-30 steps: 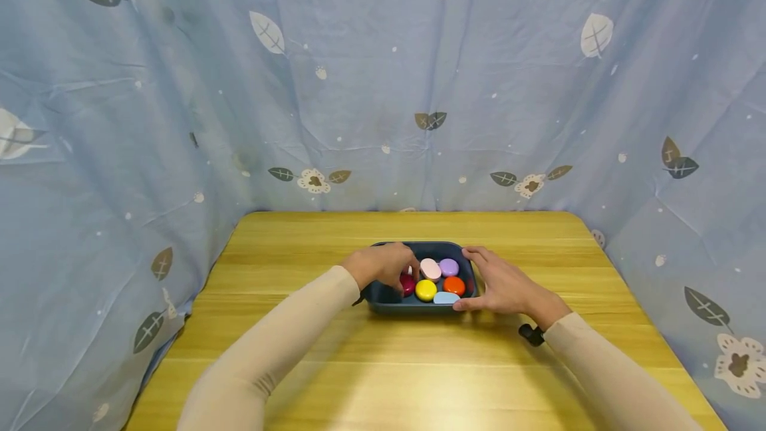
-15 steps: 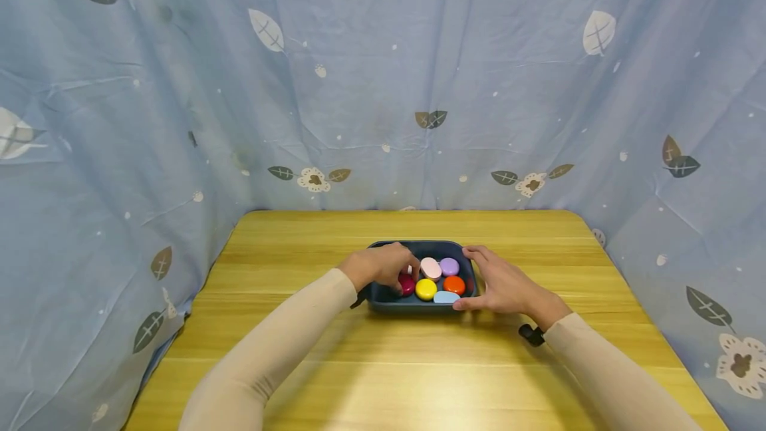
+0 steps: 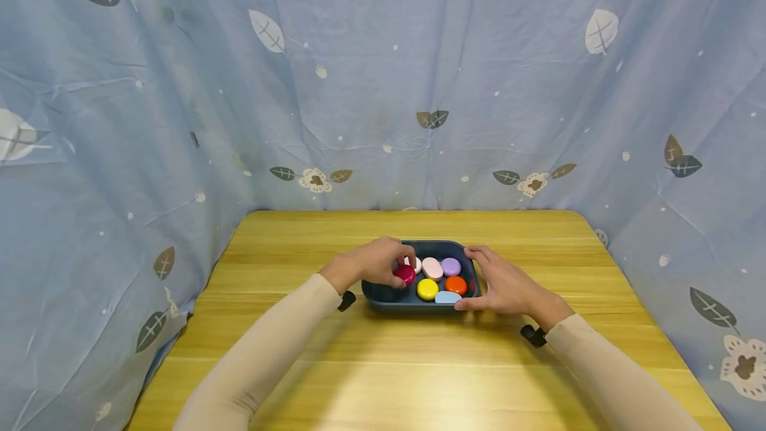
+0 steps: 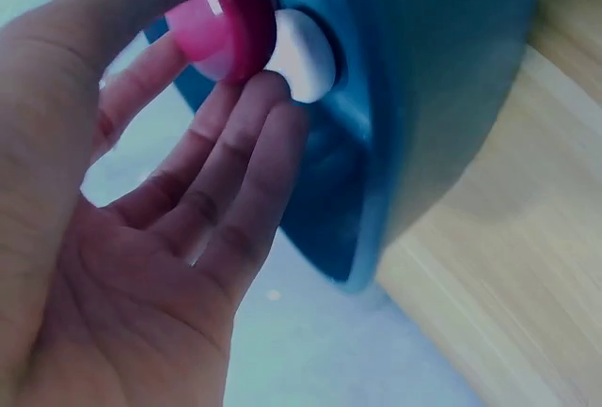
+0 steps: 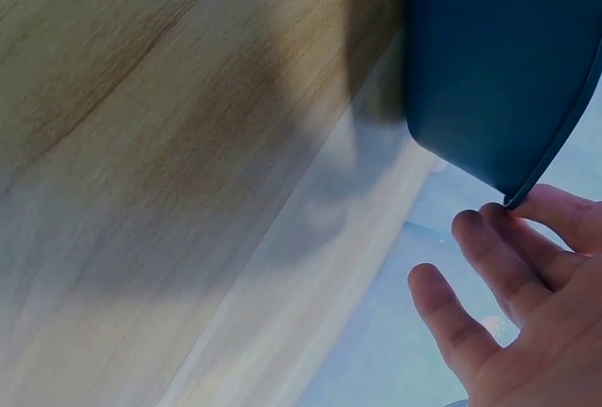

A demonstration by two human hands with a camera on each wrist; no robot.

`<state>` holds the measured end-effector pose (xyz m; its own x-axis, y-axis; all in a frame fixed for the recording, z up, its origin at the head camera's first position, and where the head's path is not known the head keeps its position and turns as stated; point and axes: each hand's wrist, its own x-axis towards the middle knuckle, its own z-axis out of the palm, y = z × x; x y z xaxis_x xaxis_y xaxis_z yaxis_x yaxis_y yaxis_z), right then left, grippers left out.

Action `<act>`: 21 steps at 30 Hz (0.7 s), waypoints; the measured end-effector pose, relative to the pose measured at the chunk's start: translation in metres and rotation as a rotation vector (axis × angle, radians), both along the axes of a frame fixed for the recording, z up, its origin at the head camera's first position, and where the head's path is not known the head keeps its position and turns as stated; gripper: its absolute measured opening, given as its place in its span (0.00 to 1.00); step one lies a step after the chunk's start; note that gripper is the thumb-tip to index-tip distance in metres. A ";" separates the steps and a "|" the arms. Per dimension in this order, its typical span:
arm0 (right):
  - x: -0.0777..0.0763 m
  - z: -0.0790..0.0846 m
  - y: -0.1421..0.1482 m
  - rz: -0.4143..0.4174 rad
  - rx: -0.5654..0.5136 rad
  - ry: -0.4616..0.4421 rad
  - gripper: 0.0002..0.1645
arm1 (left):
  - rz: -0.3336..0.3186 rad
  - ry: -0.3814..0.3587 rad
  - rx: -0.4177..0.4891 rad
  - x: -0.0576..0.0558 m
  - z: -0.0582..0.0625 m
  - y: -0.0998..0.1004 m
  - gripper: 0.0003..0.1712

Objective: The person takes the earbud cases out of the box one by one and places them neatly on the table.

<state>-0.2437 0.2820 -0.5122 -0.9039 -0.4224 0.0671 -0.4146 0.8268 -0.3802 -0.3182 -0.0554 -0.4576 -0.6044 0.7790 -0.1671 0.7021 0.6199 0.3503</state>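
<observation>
1. Your left hand [image 3: 372, 261] pinches the dark red disc [image 3: 405, 276] between thumb and fingertips!
2. Just beside that pinch: the white piece [image 4: 305, 55].
3. Your right hand [image 3: 504, 283], spread wide, touches the tray [image 3: 409, 308].

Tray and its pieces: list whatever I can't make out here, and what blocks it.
Head: part of the white piece, behind the left hand.
Head: lower edge of the light blue piece, behind the near wall of the tray.
Left wrist: part of the dark red piece, behind that hand.
Right wrist: the tray's contents, behind its outer wall.
</observation>
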 end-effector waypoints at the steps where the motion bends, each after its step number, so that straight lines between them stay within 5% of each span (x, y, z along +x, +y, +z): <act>1: 0.000 0.000 0.000 0.000 0.000 0.001 0.80 | 0.013 0.004 0.017 0.001 0.001 -0.003 0.22; 14: -0.001 -0.001 0.002 0.005 -0.015 -0.002 0.80 | 0.173 0.156 0.214 0.007 -0.001 -0.050 0.23; 21: -0.001 -0.004 0.002 0.004 -0.027 0.004 0.79 | 0.291 0.171 0.257 0.006 -0.006 -0.078 0.24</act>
<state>-0.2442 0.2842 -0.5158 -0.9019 -0.4242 0.0817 -0.4195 0.8146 -0.4005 -0.3119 -0.1336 -0.4631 -0.8073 0.5751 0.1321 0.5722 0.7083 0.4135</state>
